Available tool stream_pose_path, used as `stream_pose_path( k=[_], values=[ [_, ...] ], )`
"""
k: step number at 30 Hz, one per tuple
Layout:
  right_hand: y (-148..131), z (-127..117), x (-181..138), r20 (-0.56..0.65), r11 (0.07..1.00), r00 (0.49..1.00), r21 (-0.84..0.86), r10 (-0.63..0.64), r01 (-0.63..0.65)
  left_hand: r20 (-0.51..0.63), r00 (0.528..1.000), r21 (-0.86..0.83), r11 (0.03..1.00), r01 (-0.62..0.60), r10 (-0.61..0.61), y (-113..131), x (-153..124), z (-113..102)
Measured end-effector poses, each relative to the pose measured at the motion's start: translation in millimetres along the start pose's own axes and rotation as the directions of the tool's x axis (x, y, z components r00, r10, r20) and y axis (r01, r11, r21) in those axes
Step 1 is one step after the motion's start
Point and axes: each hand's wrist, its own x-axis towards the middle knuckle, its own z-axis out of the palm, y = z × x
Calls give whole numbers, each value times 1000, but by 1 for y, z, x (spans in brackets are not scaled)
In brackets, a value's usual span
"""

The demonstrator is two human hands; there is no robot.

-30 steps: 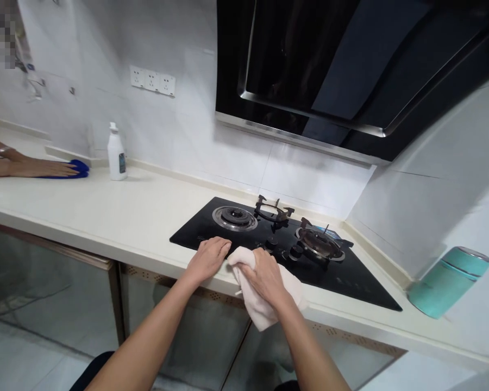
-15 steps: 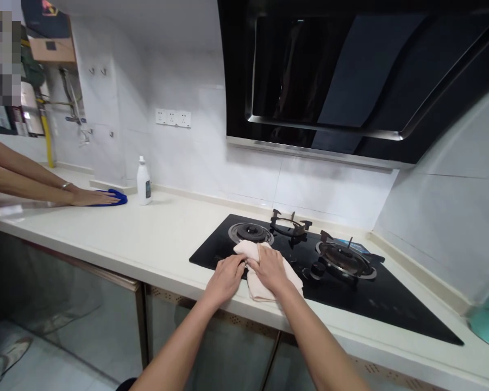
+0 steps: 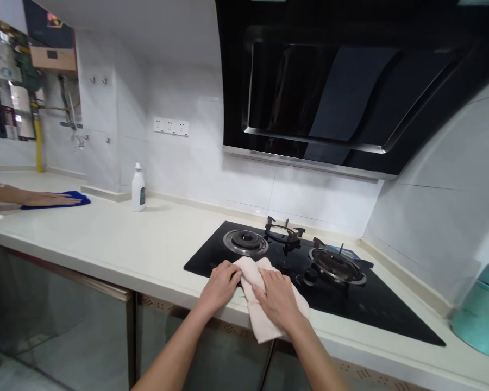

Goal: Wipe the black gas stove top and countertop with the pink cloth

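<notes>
A beige cloth [image 3: 256, 317] lies over the front edge of a black glass gas hob [image 3: 367, 312] set into a cream counter [image 3: 118, 247]. My right hand [image 3: 277, 298] presses flat on top of the cloth, fingers stretched out. My left hand [image 3: 220, 283] rests beside it on the hob's front left part, its curled fingertips touching the cloth's left edge. Part of the cloth hangs down over the counter's front.
The hob has a left burner [image 3: 245, 242], a loose pan support [image 3: 284, 234] behind it and a right burner [image 3: 336, 262]. A white bottle [image 3: 138, 188] stands by the wall. Another person's hand [image 3: 51, 200] lies on a blue cloth [image 3: 76, 197]. A teal canister [image 3: 481, 310] stands at right. A black hood [image 3: 342, 81] hangs overhead.
Both my hands and the cloth have slid back from the left burner toward the hob's front edge. The other person's hand and blue cloth have shifted left along the counter.
</notes>
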Motion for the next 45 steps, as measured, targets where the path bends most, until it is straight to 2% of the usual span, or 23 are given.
stream_pose_path(
  k=[5,10,19,23,28,32,35,38,41,45],
  values=[
    [38,-11,-30,-35,995,996,58,81,-79,22,999,-18,999,29,-28,9,-1,-7],
    [57,-12,-31,-52,985,985,63,165,-161,23,999,-7,999,34,-34,15,-2,-9],
    [40,-18,-54,-77,982,979,7,186,-186,26,1000,22,1000,3,-4,11,-4,-4],
    [18,-15,-32,-48,985,984,-12,173,-173,15,1000,17,1000,21,-21,10,-3,-1],
    [-15,6,3,-47,997,998,64,43,-40,-10,999,-82,996,31,-32,4,-2,-1],
    [-16,11,11,-76,990,997,139,-13,23,34,998,-108,993,50,-46,0,-1,-5],
    [-4,5,3,-96,982,993,175,-61,77,76,997,-65,998,24,-19,1,0,-8],
    [22,-9,-13,-172,980,983,173,-69,99,84,996,-42,999,31,-27,3,1,-10],
    [65,-25,-37,-252,988,966,153,48,-9,77,996,-31,998,52,-49,5,2,-11],
    [128,-41,-73,-273,968,929,113,248,-225,15,993,-102,988,117,-117,0,5,-9]
  ],
)
